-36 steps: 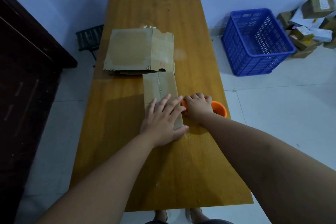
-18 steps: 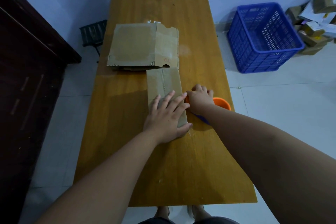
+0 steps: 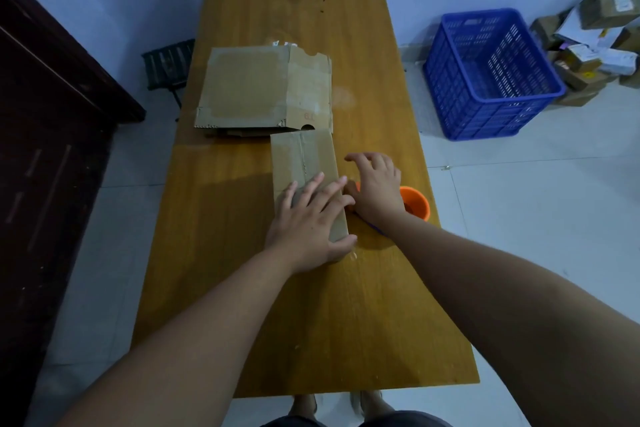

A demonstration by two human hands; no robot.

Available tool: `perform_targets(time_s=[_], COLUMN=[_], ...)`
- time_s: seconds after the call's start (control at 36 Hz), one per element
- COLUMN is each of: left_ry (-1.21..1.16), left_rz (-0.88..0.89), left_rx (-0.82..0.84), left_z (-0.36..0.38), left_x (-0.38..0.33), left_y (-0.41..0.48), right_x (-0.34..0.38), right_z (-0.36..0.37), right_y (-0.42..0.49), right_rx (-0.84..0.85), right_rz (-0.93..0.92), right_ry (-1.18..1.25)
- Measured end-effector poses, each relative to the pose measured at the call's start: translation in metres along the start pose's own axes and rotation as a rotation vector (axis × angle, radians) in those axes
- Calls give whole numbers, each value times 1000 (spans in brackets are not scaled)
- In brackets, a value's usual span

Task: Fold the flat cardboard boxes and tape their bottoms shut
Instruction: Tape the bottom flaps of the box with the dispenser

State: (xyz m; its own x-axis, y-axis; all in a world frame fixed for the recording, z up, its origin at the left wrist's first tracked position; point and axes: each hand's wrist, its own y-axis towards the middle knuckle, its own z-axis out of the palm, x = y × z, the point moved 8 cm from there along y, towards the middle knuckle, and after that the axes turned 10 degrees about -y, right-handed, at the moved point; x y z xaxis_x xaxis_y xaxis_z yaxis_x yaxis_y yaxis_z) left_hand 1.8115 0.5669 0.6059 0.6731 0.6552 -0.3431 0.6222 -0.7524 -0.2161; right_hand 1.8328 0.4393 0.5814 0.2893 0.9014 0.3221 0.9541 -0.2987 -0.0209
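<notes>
The left hand (image 3: 308, 222) lies flat, fingers straight and spread, pressing down on the near end of a narrow brown cardboard box (image 3: 303, 159). The thumb hooks round the box's near right corner. The box runs away from this palm along the long yellow-brown wooden table (image 3: 311, 322), and a taped seam shows down the middle of its upper face just beyond the fingertips. Just to the right of the box, the right hand (image 3: 377, 187) arches over the left part of an orange round plastic object (image 3: 417, 204). Its fingers are bent and point away from the body, and the thumb nearly touches the left hand's fingertips. Whether the right hand actually grasps the orange object or only rests on it cannot be told. Beyond the box's far end and touching it lies a stack of flat brown cardboard sheets (image 3: 252, 94). Well to the right of both hands, on the floor, stands a blue slotted plastic crate (image 3: 491, 80), with a heap of small parcels (image 3: 595, 45) beside it.
</notes>
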Motion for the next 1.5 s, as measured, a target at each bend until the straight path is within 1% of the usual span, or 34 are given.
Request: perform_targets(time_s=[0.06,0.08,0.22,0.28,0.39,0.5,0.58,0.67,0.72,0.81,0.86,0.92,0.97,1.03,1.06,1.08,1.19,1.25,1.31,1.42,1.5], left_ry=[-35,-52,-88,-81,-44,-44,-44,-54,-70,-142,-268,-420,-620,-858,-911,-890,-481,-352,-270,-149,-88], left_rz=[-21,-39,-181,-218,-248,-275,-283,-291,-289,-277,-288,-317,-322,-250,-210,-179,-77,-35,-5,77,118], left_rx=[1,1,-25,-17,11,-15,-37,-45,-30,39,77,84,29,-96,-148,-184,-254,-249,-259,-344,-349], left_z=[-1,-2,1,4,7,7,6,5,5,8,3,-9,-22,-33,-38,-41,-44,-34,-25,-21,-20], left_x=[1,1,-8,-11,-10,-13,-15,-15,-14,-10,-10,-10,-7,1,5,9,18,24,33,44,44], left_y=[2,3,9,11,11,11,10,9,9,12,11,8,4,0,-4,-10,-38,-53,-67,-89,-96], right_x=[-10,-15,-37,-41,-50,-55,-55,-66,-67,-51,-34,-15,5,24,30,32,37,41,44,44,46], right_z=[-10,-11,-13,-15,-18,-20,-19,-18,-24,-31,-29,-25,-24,-21,-18,-16,-20,-24,-27,-28,-29], right_y=[-18,-28,-65,-74,-87,-99,-102,-96,-95,-97,-103,-110,-117,-124,-126,-128,-126,-122,-120,-118,-115], right_rx=[-138,-185,-314,-315,-297,-295,-238,-167,-180,-204,-160,-118,-114,-112,-95,-80,-108,-124,-114,-67,-68], right_rz=[94,128,249,277,298,301,269,336,345,236,147,42,-101,-262,-312,-339,-405,-472,-530,-644,-739], right_ry=[152,186,226,260,239,249,184,131,149,239,328,363,277,155,117,91,10,-28,-67,-165,-213])
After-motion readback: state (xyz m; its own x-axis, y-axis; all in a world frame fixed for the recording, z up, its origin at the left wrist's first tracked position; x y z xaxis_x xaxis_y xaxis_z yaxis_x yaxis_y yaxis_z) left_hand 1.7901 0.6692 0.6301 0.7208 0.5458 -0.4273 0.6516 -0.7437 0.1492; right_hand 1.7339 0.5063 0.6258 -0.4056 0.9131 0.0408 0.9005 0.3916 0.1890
